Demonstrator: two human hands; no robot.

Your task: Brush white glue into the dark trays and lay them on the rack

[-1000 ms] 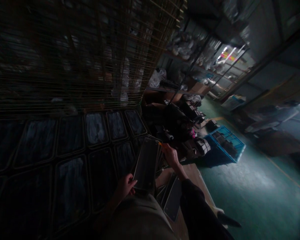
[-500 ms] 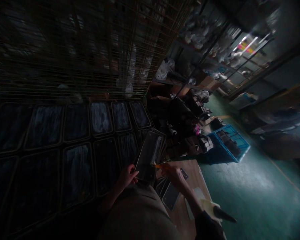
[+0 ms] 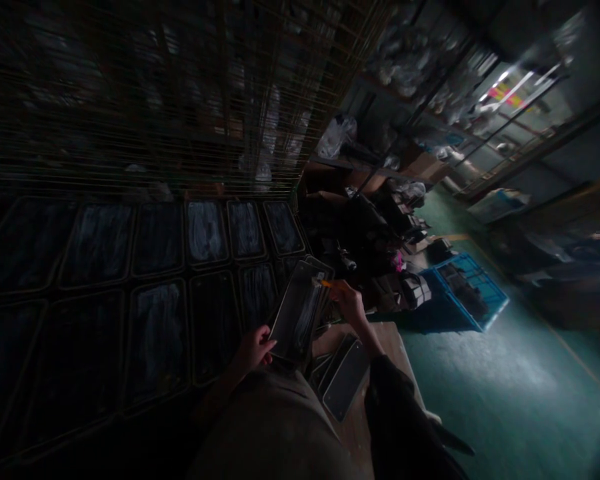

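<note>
My left hand (image 3: 253,348) grips the near end of a dark rectangular tray (image 3: 297,312) that is tilted up from my lap. At the tray's far right corner, my right hand (image 3: 349,302) is closed on a thin orange-handled tool (image 3: 326,284), likely a small brush, its tip touching the tray. More flat trays (image 3: 346,380) lie stacked on a wooden board (image 3: 387,340) under my right forearm.
Rows of dark trays with whitish smears (image 3: 155,287) cover the surface to my left. Behind them stands a wire rack (image 3: 170,100). To the right are cluttered boxes (image 3: 380,233), a blue crate (image 3: 470,287) on the green floor (image 3: 505,387), and a blurred person (image 3: 575,247) farther off.
My right hand moved from the tray's near end back up to its far corner with the orange tool. The left hand kept its hold on the tray.
</note>
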